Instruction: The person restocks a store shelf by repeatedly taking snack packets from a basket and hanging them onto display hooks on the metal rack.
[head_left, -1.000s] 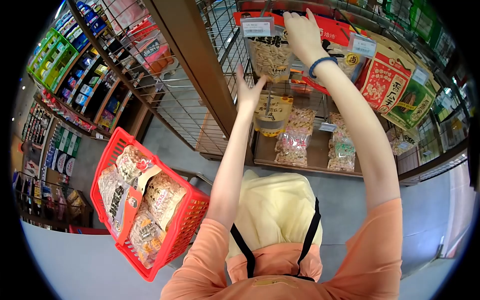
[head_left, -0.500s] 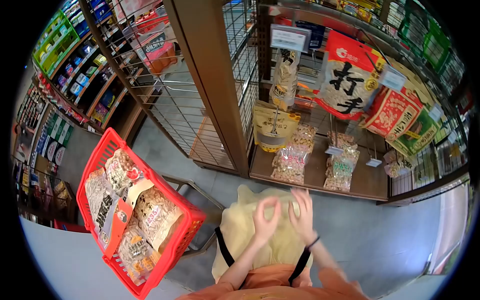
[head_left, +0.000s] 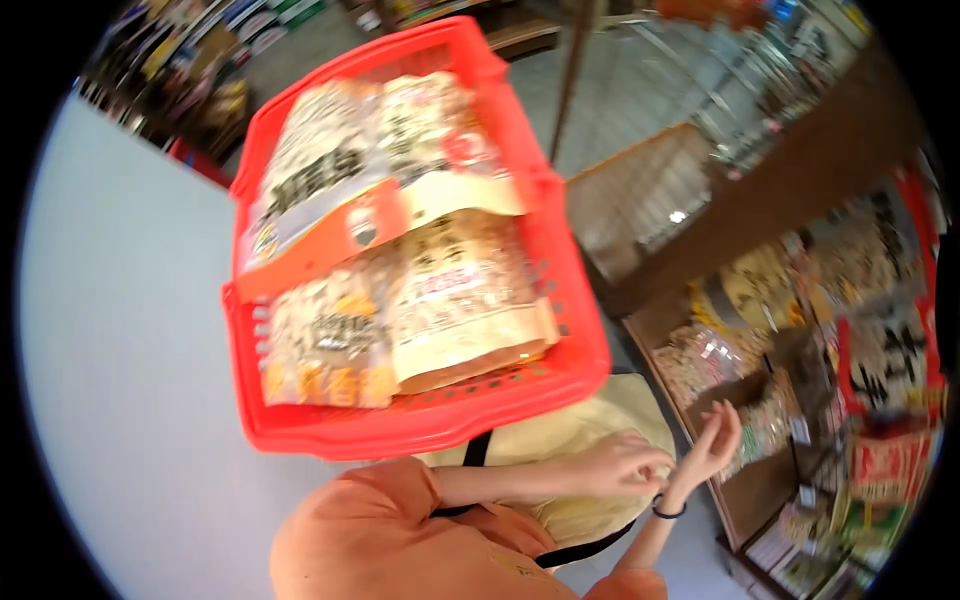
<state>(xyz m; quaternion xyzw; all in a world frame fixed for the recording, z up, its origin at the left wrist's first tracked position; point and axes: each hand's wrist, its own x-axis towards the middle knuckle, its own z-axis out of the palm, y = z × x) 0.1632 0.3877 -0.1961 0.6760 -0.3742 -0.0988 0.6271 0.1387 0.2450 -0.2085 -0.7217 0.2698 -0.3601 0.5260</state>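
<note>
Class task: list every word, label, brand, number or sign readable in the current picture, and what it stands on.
"香", in orange: the lower-left bag in the red basket.
Too blurred to read: print on the upper-left bag, upper-right bag, lower-right bag and hanging red-edged bag.
Too small: the price tags.

My left forearm (head_left: 505,483) stretches almost level across the front of my torso (head_left: 440,545), carrying my left hand (head_left: 622,465) over toward my right side, its fingers (head_left: 652,458) loosely bent and pointing rightward. My right forearm (head_left: 650,535) angles forward and outward to a raised right wrist (head_left: 678,492); beyond it my right hand (head_left: 712,445) is lifted, its fingers relaxed and slightly parted. My left fingertips sit close by that wrist, though whether they touch it is unclear in the blur.
</note>
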